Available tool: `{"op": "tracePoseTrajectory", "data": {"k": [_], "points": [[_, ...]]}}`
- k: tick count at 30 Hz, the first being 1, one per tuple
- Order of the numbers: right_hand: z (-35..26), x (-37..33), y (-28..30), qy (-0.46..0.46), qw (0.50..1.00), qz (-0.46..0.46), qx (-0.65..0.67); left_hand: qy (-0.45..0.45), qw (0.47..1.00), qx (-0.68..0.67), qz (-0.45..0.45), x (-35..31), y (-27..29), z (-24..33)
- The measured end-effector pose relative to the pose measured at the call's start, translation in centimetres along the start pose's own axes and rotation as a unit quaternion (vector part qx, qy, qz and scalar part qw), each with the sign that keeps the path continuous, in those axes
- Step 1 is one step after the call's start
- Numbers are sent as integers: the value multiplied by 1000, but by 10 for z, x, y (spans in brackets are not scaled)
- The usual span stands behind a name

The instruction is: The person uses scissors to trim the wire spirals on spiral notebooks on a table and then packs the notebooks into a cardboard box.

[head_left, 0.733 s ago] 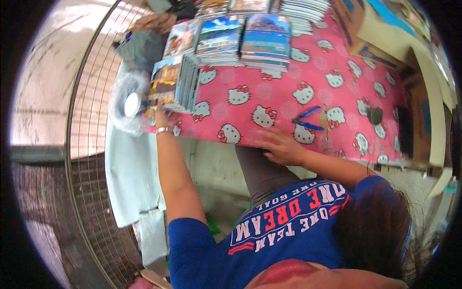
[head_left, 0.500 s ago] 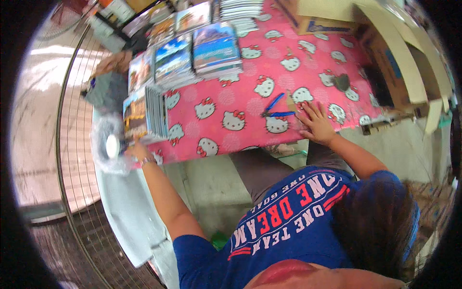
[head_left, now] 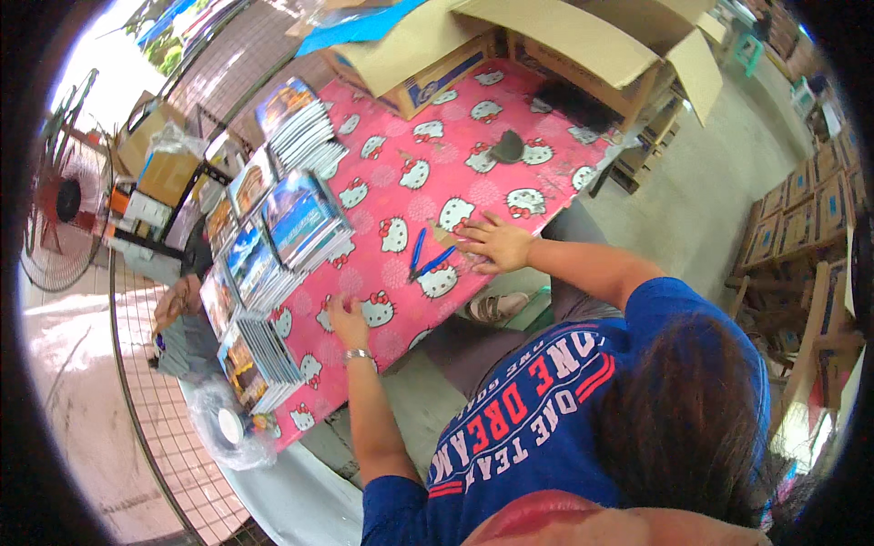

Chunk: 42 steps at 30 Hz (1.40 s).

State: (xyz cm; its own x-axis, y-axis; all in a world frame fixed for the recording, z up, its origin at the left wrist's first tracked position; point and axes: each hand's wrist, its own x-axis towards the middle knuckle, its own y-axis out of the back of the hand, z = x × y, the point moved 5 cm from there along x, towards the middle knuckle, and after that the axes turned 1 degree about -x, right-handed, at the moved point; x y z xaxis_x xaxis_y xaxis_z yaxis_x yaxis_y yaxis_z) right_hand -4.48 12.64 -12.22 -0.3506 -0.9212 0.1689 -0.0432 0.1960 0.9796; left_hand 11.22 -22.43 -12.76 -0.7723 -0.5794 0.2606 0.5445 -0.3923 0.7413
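My left hand (head_left: 348, 323), with a bracelet or watch at the wrist, rests on the pink cat-patterned table cover (head_left: 382, 341). It is empty, fingers apart, to the right of a stack of thin booklets (head_left: 244, 369) with picture covers. Farther right, my right hand (head_left: 494, 244) lies flat near the table edge, fingers spread. Beside its fingertips are blue-handled pliers (head_left: 437, 263) with their handles apart. A small tan piece (head_left: 442, 235) sits by the same fingers, partly hidden.
More booklet stacks (head_left: 296, 218) line the table's left side. Open cardboard boxes (head_left: 583, 55) stand at the far end, near a dark grey cup-like object (head_left: 507, 147). A plastic bag with a white roll (head_left: 230, 426) lies at the near left corner. Stacked cartons (head_left: 801, 214) are at right.
My left hand has left the nearest booklet stack and moved right onto the table cover. The view has turned, showing more floor and cartons at right. My right hand stays by the pliers.
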Motion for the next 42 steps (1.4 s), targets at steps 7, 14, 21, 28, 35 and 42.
{"op": "tracePoseTrajectory", "data": {"k": [7, 14, 21, 28, 35, 42], "points": [[16, 7, 32, 47, 988, -55, 138, -90, 995, -38, -20, -8, -28, 133], [130, -34, 336, 41, 939, 339, 22, -155, 984, -71, -61, -1, -30, 237], [435, -85, 409, -432, 878, -115, -172, -156, 944, 6, -292, -13, -148, 279], [679, -113, 289, -504, 858, -89, 42, -101, 855, 80, -502, -18, -245, 319], [646, -77, 176, -503, 653, -139, 549, -146, 810, 349, -448, -42, -255, 310], [636, -36, 194, -553, 705, -78, 438, -388, 758, 274, -447, -4, -243, 291]]}}
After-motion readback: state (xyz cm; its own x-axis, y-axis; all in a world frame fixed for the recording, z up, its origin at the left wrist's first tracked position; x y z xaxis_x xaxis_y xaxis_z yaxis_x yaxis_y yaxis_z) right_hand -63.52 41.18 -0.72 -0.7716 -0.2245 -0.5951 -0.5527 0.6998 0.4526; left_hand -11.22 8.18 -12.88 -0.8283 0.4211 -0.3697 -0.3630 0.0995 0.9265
